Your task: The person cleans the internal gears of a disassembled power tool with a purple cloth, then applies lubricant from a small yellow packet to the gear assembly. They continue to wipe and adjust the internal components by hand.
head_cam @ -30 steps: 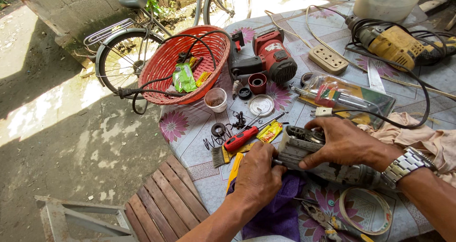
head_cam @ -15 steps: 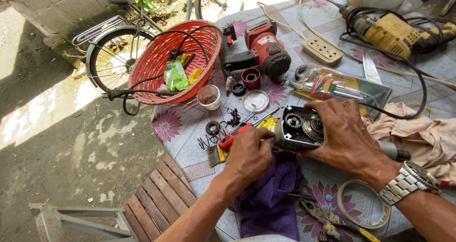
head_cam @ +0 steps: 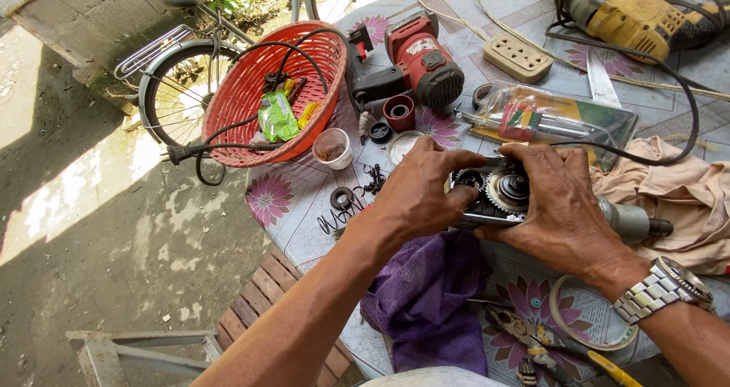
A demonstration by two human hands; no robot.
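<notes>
Both of my hands grip an opened grey power-tool gearbox (head_cam: 494, 193) with bare metal gears, held just above the flower-patterned tablecloth (head_cam: 296, 212). My left hand (head_cam: 422, 193) wraps its left end, fingers curled over the top edge. My right hand (head_cam: 559, 204), with a metal wristwatch, cups its right side and the grey tool body (head_cam: 631, 221) behind it. A purple cloth (head_cam: 430, 296) lies below the hands.
A red basket (head_cam: 251, 98) with a black cord and green packet sits at the table's left edge. A red power tool (head_cam: 418, 60), small cups, washers, a plastic package (head_cam: 563, 121), yellow drill (head_cam: 631, 18), socket strip, pliers (head_cam: 547, 341), beige cloth and bicycle (head_cam: 182, 75) surround them.
My hands have lifted and turned the gearbox so its gears face up. My left hand moved from the table's small parts onto the gearbox's left end.
</notes>
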